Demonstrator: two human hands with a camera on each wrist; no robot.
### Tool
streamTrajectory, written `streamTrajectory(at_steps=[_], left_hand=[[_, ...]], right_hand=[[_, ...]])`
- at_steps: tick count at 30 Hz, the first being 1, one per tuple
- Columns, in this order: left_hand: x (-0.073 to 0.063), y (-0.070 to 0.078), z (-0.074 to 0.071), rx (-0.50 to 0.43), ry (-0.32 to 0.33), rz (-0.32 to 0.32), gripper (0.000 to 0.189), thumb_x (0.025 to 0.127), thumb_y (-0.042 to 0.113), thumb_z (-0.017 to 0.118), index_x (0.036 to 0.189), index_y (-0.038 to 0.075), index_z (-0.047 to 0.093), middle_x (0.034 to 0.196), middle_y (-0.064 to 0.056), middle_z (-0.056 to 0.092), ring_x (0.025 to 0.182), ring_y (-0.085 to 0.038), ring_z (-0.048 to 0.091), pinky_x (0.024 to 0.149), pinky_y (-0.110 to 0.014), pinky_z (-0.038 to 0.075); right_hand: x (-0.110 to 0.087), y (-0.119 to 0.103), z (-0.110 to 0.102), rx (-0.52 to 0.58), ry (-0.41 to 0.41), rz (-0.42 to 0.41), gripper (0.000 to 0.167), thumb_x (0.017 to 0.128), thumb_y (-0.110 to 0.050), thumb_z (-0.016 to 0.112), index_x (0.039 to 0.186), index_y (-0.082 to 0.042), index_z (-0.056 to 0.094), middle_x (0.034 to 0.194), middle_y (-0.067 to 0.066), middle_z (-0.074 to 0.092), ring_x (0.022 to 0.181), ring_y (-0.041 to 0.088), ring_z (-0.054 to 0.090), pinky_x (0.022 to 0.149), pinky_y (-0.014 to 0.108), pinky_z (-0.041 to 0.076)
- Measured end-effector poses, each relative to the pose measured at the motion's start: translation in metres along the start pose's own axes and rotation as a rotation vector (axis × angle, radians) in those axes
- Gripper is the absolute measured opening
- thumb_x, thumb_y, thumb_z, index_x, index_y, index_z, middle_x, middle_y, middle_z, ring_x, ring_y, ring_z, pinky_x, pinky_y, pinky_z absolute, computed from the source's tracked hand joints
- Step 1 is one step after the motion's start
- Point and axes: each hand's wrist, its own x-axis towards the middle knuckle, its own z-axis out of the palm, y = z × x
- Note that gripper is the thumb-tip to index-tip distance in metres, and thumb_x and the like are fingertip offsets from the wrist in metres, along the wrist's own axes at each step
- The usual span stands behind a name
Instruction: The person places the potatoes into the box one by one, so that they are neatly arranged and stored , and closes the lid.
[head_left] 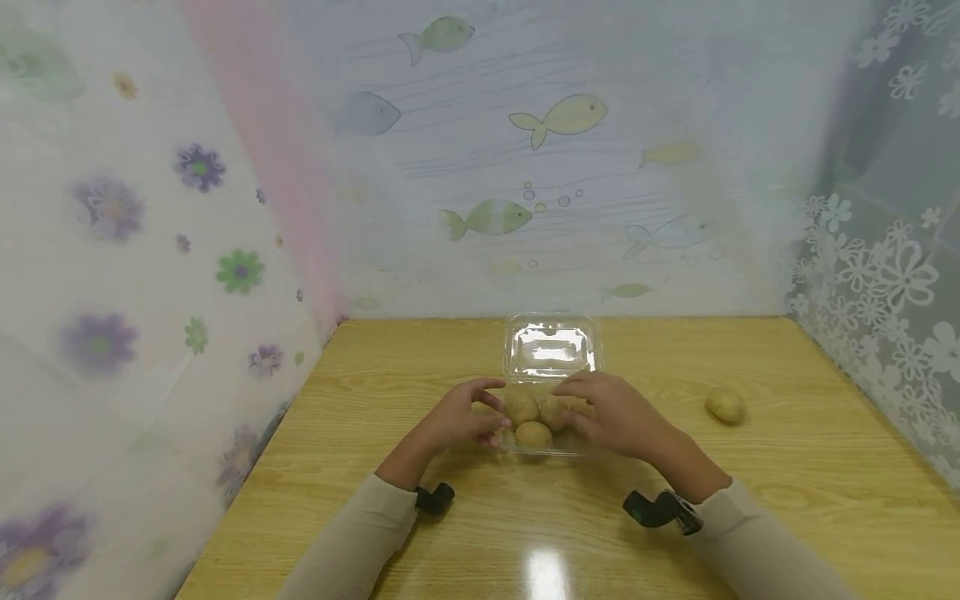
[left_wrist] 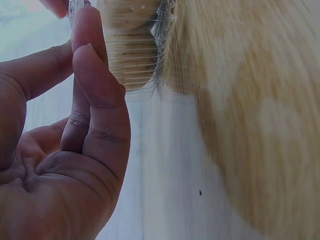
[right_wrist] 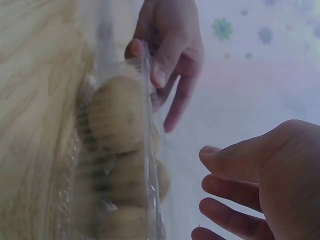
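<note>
A clear plastic clamshell box [head_left: 557,453] stands on the table with its lid [head_left: 552,350] swung back, away from the person. Several potatoes [head_left: 533,436] lie inside it. At the box's left side, the left hand [head_left: 461,414] pinches the rim between thumb and fingers. In the left wrist view its fingertips overlap the ribbed wall [left_wrist: 132,60]. Over the right part of the box hovers the right hand [head_left: 618,412]. Its fingers are spread and loosely bent, with nothing between them. The right wrist view shows these fingertips [right_wrist: 212,155] apart from the box.
One more potato [head_left: 726,406] lies on the wooden table [head_left: 360,367] to the right of the box. A fish-patterned curtain [head_left: 465,275] hangs behind the table, and a flowered curtain [head_left: 150,333] runs along the left. Both wrists carry black camera mounts [head_left: 652,508].
</note>
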Motion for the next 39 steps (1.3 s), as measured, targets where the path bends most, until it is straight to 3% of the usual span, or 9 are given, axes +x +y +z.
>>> streamTrajectory(at_steps=[7,16,25,33,39], left_hand=[[0.001,-0.002,0.001,-0.002,-0.008,0.007,0.073,0.093,0.013,0.08,0.156,0.014,0.045,0.126,-0.012,0.062,0.07,-0.026,0.075,0.069,-0.043,0.065],[0.003,-0.005,0.002,-0.029,-0.011,0.008,0.072,0.091,0.012,0.081,0.155,0.012,0.046,0.126,-0.016,0.062,0.069,-0.025,0.075,0.069,-0.043,0.065],[0.002,-0.003,0.002,-0.036,-0.006,-0.002,0.072,0.092,0.011,0.081,0.155,0.012,0.046,0.127,-0.016,0.061,0.069,-0.026,0.076,0.069,-0.043,0.065],[0.001,-0.002,0.002,-0.031,-0.001,-0.004,0.073,0.091,0.011,0.081,0.155,0.014,0.046,0.126,-0.012,0.062,0.071,-0.028,0.076,0.069,-0.043,0.065],[0.0,-0.001,0.002,-0.025,0.003,-0.002,0.073,0.092,0.012,0.081,0.155,0.014,0.045,0.125,-0.012,0.062,0.071,-0.027,0.076,0.068,-0.042,0.065]], right_hand=[[-0.009,0.014,-0.013,0.02,0.006,0.068,0.036,0.093,-0.021,0.079,0.128,-0.011,0.073,0.129,0.005,0.072,0.125,0.031,0.065,0.104,0.054,0.053],[-0.015,0.031,-0.026,0.017,0.086,0.078,0.038,0.092,-0.021,0.081,0.127,-0.012,0.073,0.127,0.009,0.072,0.117,0.032,0.069,0.092,0.049,0.059],[-0.018,0.045,-0.036,0.006,0.098,0.163,0.041,0.09,-0.02,0.082,0.128,-0.009,0.072,0.129,0.013,0.071,0.118,0.036,0.068,0.085,0.05,0.061],[-0.022,0.055,-0.044,-0.03,0.069,0.246,0.042,0.093,-0.021,0.079,0.131,-0.008,0.07,0.133,0.017,0.068,0.124,0.041,0.064,0.099,0.06,0.053],[-0.024,0.058,-0.051,-0.047,0.072,0.27,0.042,0.092,-0.02,0.08,0.131,-0.006,0.07,0.132,0.019,0.068,0.122,0.043,0.064,0.099,0.062,0.052]])
